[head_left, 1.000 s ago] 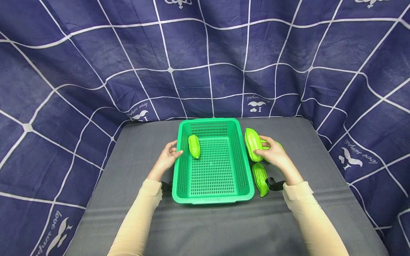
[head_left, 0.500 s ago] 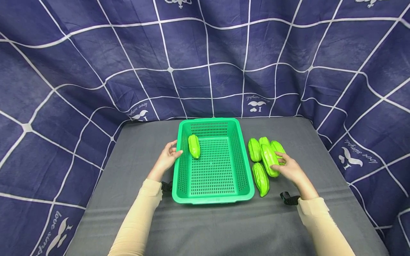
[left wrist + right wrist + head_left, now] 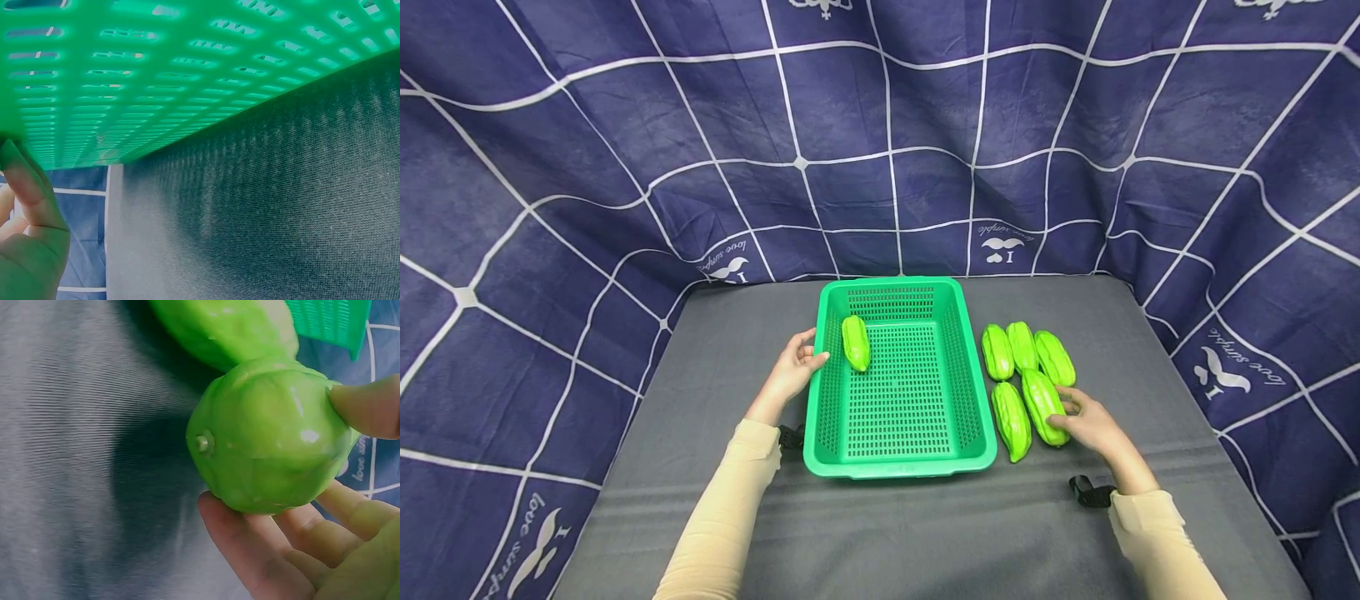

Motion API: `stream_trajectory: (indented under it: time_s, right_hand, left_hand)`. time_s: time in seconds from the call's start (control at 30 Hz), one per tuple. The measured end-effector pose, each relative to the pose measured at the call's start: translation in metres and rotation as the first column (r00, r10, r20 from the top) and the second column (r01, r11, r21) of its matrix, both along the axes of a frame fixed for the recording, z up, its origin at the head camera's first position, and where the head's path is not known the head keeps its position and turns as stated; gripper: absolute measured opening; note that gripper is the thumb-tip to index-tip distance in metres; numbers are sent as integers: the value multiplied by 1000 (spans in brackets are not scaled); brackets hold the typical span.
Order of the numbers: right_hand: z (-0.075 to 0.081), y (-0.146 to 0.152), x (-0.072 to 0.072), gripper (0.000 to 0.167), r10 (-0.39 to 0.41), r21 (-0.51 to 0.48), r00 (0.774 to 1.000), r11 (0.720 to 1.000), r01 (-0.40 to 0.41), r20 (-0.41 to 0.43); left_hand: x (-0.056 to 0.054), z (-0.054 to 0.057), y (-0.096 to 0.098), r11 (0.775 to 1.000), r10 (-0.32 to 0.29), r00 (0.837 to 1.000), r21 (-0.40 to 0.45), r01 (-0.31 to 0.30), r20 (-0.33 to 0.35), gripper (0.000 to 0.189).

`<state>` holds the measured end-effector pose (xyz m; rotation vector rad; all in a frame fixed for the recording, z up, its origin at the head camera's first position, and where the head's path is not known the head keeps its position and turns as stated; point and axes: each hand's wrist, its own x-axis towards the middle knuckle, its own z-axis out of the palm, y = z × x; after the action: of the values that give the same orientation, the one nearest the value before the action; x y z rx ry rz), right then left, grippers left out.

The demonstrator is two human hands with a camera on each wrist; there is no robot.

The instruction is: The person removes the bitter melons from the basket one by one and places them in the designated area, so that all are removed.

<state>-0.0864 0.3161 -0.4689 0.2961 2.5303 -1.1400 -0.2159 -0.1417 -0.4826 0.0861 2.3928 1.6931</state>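
Observation:
My left hand (image 3: 788, 368) grips the left rim of a green mesh basket (image 3: 901, 470), thumb over the edge. In the left wrist view, its fingers (image 3: 31, 194) reach up to the basket's side. One light green, ridged bitter melon (image 3: 855, 343) lies inside by the left wall. Right of the basket, my right hand (image 3: 1096, 427) holds another bitter melon (image 3: 1043, 407) between thumb and fingers. The right wrist view shows this bitter melon (image 3: 269, 437) end-on, its stem stub facing the camera.
Close beside the held one lie several more bitter melons: one (image 3: 1012, 421) by the basket's right side, and a row behind with a left (image 3: 997, 352), a middle (image 3: 1022, 345) and a right one (image 3: 1055, 359). A blue checked curtain (image 3: 925, 192) surrounds the grey tabletop (image 3: 910, 533).
My right hand has brought its bitter melon from beside the basket's right rim rightward and nearer to me, uncovering the row behind. The left hand and the basket have stayed put.

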Motion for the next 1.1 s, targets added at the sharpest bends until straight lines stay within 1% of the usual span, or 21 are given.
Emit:
stream_trajectory:
  time_s: [0.17, 0.3, 0.53, 0.77, 0.83, 0.93, 1.1]
  right_hand:
    - [-8, -1, 4, 71, -22, -23, 1000, 999, 23, 15]
    - [-12, -1, 3, 71, -30, -18, 999, 999, 31, 27]
    - [-17, -2, 2, 71, -17, 11, 998, 1000, 16, 62]
    - [-19, -3, 1, 71, -40, -3, 997, 999, 40, 73]
    - [-19, -3, 1, 72, -43, -12, 996, 999, 44, 75]
    - [-16, -4, 2, 76, -36, 4, 997, 999, 36, 71]
    - [-1, -6, -1, 80, -45, 63, 998, 997, 43, 42]
  left_hand:
    - [0, -1, 0, 1000, 0, 1000, 8, 0, -4, 62]
    - [0, 0, 0, 1000, 5, 1000, 2, -5, -1, 62]
    - [1, 1, 0, 1000, 2, 1000, 0, -2, 9, 63]
    - [0, 2, 0, 1000, -1, 1000, -6, 1, 4, 63]
    - [0, 1, -1, 1000, -3, 1000, -9, 3, 4, 63]
    - [1, 1, 0, 1000, -1, 1000, -4, 1, 11, 63]
    - [2, 0, 1, 1000, 3, 1000, 0, -3, 23, 63]
